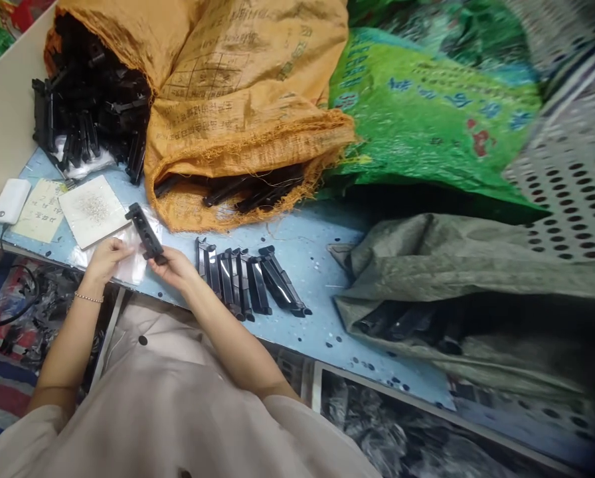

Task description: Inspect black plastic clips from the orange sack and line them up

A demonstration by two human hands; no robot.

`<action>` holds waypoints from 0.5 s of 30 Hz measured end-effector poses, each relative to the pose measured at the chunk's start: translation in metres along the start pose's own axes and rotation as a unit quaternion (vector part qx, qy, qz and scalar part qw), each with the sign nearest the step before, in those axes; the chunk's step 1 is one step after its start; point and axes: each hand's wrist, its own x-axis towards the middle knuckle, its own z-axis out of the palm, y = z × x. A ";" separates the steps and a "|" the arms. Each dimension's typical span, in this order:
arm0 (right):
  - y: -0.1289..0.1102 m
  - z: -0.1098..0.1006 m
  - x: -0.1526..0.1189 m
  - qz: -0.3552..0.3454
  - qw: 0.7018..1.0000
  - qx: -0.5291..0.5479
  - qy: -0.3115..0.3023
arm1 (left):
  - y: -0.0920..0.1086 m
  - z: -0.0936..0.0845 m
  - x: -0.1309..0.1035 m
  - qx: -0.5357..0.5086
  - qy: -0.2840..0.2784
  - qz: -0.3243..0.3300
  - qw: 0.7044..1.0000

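My right hand [172, 267] grips the lower end of a long black plastic part [145, 232], which tilts up and to the left above the table. Close by on the left, my left hand [109, 257] has its thumb and fingers pinched together; whatever it holds, if anything, is too small to tell. Just beyond it lies a white square plate [91, 209] with tiny specks on it. Clear plastic [134, 265] lies under and between the hands. To the right, several similar black parts [235, 282] rest side by side on the blue table [317, 279].
Black parts [98, 106] fill an orange sack [248, 79] opening at the back left. A green sack [427, 126] and a grey sack [417, 265] stand to the right. A white device [11, 201] with a cable sits beside a yellow note [39, 211].
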 end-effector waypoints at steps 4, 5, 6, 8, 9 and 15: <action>-0.010 -0.011 -0.015 -0.063 0.998 -0.012 -0.007 | 0.003 -0.003 -0.001 0.030 0.014 0.011 0.999; -0.010 -0.010 -0.018 -0.061 0.998 -0.016 -0.026 | 0.001 0.000 -0.001 0.050 0.020 0.022 0.998; -0.009 -0.009 -0.019 -0.048 0.998 -0.019 -0.045 | 0.000 0.004 -0.001 0.074 0.024 0.033 0.996; -0.004 -0.004 -0.015 -0.013 0.998 -0.023 -0.060 | -0.003 0.013 0.000 0.125 0.024 0.052 0.990; -0.002 -0.002 -0.011 0.003 0.998 -0.023 -0.053 | -0.004 0.015 0.000 0.143 0.022 0.059 0.988; -0.007 -0.004 0.008 0.012 1.000 -0.009 -0.003 | 0.007 -0.005 -0.007 0.083 -0.003 0.099 0.992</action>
